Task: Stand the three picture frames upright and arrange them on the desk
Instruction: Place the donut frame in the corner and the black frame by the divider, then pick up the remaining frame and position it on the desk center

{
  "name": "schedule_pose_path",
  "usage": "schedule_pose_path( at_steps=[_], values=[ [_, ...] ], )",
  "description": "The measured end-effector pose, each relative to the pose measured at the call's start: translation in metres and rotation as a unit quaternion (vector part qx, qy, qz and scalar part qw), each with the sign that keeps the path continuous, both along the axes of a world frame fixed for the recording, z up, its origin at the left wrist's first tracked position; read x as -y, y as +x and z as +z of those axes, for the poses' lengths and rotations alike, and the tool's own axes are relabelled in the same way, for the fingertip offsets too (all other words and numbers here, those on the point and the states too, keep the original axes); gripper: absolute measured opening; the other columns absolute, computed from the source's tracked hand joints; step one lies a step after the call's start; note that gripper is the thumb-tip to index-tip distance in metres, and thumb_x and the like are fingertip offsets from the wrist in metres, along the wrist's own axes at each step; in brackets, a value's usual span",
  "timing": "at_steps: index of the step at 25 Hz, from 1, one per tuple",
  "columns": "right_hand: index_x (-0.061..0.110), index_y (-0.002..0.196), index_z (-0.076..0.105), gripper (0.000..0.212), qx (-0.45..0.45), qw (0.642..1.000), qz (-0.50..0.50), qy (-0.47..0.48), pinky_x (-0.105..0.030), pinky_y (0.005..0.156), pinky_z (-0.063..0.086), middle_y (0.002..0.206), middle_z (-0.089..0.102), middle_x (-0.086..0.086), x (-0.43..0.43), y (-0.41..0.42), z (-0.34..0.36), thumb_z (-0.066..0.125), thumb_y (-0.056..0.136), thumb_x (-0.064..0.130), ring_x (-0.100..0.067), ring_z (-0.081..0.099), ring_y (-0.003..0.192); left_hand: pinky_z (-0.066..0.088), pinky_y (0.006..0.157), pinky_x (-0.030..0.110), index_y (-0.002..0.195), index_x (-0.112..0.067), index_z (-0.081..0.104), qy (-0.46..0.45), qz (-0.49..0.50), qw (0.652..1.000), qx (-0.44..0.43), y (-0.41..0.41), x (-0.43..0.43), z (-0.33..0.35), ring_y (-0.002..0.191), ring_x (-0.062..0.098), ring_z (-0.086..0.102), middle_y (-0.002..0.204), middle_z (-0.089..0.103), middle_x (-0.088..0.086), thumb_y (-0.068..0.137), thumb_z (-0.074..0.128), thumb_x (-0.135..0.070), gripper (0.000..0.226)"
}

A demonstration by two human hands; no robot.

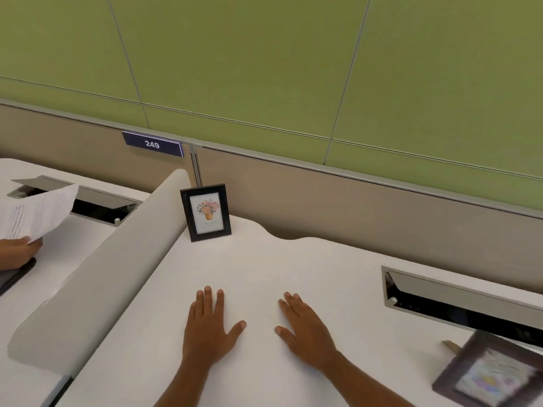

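Note:
A small black picture frame [206, 212] with a flower print stands upright at the desk's back left corner, against the divider. A dark brown frame [487, 373] lies flat and blurred at the lower right edge of the view. I see no third frame. My left hand [209, 324] rests flat on the white desk [293, 265], fingers spread, holding nothing. My right hand [305, 330] lies flat beside it, also with nothing in it. Both hands are well in front of the standing frame.
A beige divider [117, 259] runs along the desk's left side. Beyond it another person's hand [17, 248] holds a sheet of paper [38, 212]. An open cable tray [464, 301] is set in the desk at right. A tan panel and green wall stand behind.

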State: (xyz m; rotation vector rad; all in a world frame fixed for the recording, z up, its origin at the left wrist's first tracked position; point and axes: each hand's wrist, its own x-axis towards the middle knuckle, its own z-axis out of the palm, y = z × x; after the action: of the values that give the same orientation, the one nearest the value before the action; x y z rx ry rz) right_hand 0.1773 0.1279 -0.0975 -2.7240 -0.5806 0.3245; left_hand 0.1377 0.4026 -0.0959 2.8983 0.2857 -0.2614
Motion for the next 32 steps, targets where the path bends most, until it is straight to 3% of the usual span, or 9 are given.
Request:
schedule_pose_path(
  at_steps=[3, 5, 8, 12, 18, 26, 32],
  values=[
    [0.021, 0.171, 0.025, 0.075, -0.045, 0.999, -0.018, 0.011, -0.027, 0.133, 0.012, 0.182, 0.008, 0.006, 0.034, -0.032, 0.017, 0.051, 0.107, 0.051, -0.013, 0.007, 0.168, 0.02, 0.135, 0.042, 0.172, -0.017, 0.022, -0.001, -0.004, 1.0, -0.016, -0.014, 0.032, 0.022, 0.168, 0.034, 0.013, 0.181, 0.015, 0.016, 0.098, 0.033, -0.075, 0.094],
    [0.023, 0.171, 0.027, 0.074, -0.068, 0.996, -0.044, 0.027, -0.029, 0.132, 0.018, 0.181, 0.013, 0.007, 0.056, -0.056, 0.027, 0.055, 0.106, 0.046, -0.01, 0.011, 0.167, 0.033, 0.128, 0.039, 0.162, -0.019, 0.044, -0.044, -0.009, 0.999, 0.005, -0.027, 0.055, 0.03, 0.164, 0.027, 0.03, 0.173, 0.037, 0.008, 0.104, 0.05, -0.059, 0.071],
    [0.028, 0.168, 0.032, 0.067, -0.071, 0.991, -0.092, 0.062, -0.032, 0.13, 0.025, 0.179, 0.021, 0.008, 0.093, -0.086, 0.043, 0.054, 0.107, 0.045, -0.009, 0.02, 0.165, 0.047, 0.111, 0.037, 0.13, -0.023, 0.072, -0.14, -0.002, 0.99, 0.03, -0.045, 0.102, 0.046, 0.142, 0.02, 0.057, 0.14, 0.068, -0.006, 0.102, 0.064, -0.045, 0.036],
    [0.027, 0.165, 0.04, 0.062, -0.029, 0.985, -0.127, 0.11, -0.033, 0.128, 0.029, 0.175, 0.032, 0.006, 0.142, -0.108, 0.075, 0.058, 0.108, 0.043, -0.012, 0.027, 0.162, 0.048, 0.112, 0.034, 0.125, -0.03, 0.074, -0.169, -0.042, 0.985, 0.011, -0.061, 0.178, 0.079, 0.134, 0.015, 0.061, 0.134, 0.071, -0.011, 0.102, 0.066, -0.044, 0.028],
    [0.023, 0.159, 0.051, 0.055, 0.042, 0.973, -0.152, 0.167, -0.033, 0.125, 0.035, 0.167, 0.047, 0.003, 0.217, -0.138, 0.129, 0.061, 0.107, 0.039, -0.014, 0.04, 0.156, 0.053, 0.109, 0.036, 0.12, -0.024, 0.079, -0.229, -0.085, 0.969, 0.047, -0.073, 0.285, 0.128, 0.124, 0.015, 0.069, 0.127, 0.077, -0.006, 0.101, 0.07, -0.037, 0.025],
    [0.021, 0.147, 0.063, 0.044, 0.132, 0.942, -0.206, 0.228, -0.038, 0.116, 0.048, 0.151, 0.062, 0.003, 0.326, -0.154, 0.202, 0.067, 0.104, 0.031, -0.016, 0.057, 0.139, 0.051, 0.091, 0.027, 0.113, -0.015, 0.082, -0.337, -0.08, 0.937, 0.051, -0.08, 0.392, 0.17, 0.113, 0.021, 0.075, 0.116, 0.083, 0.001, 0.103, 0.064, -0.031, 0.026],
    [0.019, 0.146, 0.065, 0.043, 0.152, 0.919, -0.272, 0.241, -0.04, 0.119, 0.046, 0.15, 0.064, 0.0, 0.399, -0.15, 0.214, 0.067, 0.104, 0.029, -0.019, 0.056, 0.141, 0.052, 0.105, 0.031, 0.129, -0.007, 0.075, -0.389, -0.048, 0.917, 0.076, -0.077, 0.435, 0.173, 0.124, 0.025, 0.071, 0.131, 0.077, 0.01, 0.102, 0.066, -0.017, 0.03]
  ],
)
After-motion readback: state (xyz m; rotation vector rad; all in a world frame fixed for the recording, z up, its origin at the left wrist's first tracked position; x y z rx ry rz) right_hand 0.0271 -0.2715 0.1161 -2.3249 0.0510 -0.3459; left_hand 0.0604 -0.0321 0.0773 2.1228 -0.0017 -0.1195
